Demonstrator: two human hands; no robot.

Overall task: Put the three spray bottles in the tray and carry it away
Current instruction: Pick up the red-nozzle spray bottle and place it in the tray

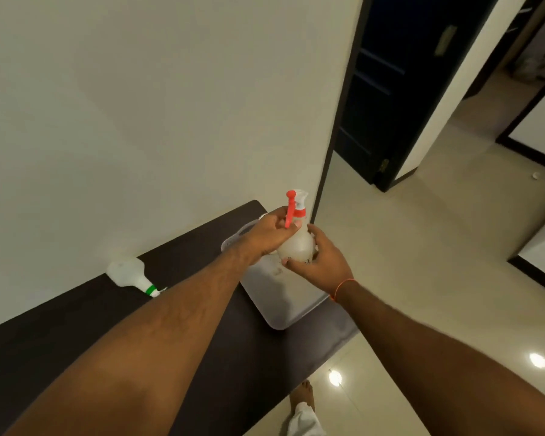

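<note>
A white spray bottle with a red trigger and collar [297, 243] is held upright over the far part of a grey tray [283, 305] on a dark table [114, 335]. My left hand [269, 234] grips its neck just under the red trigger. My right hand [323, 262] wraps the lower body from the right. A second white spray bottle with a green collar [131, 275] lies on its side at the table's left, near the wall. No third bottle shows.
A cream wall rises behind the table. To the right lies glossy tiled floor [422, 262] and a dark open door [387, 89]. My foot [306, 394] stands by the table's near right edge.
</note>
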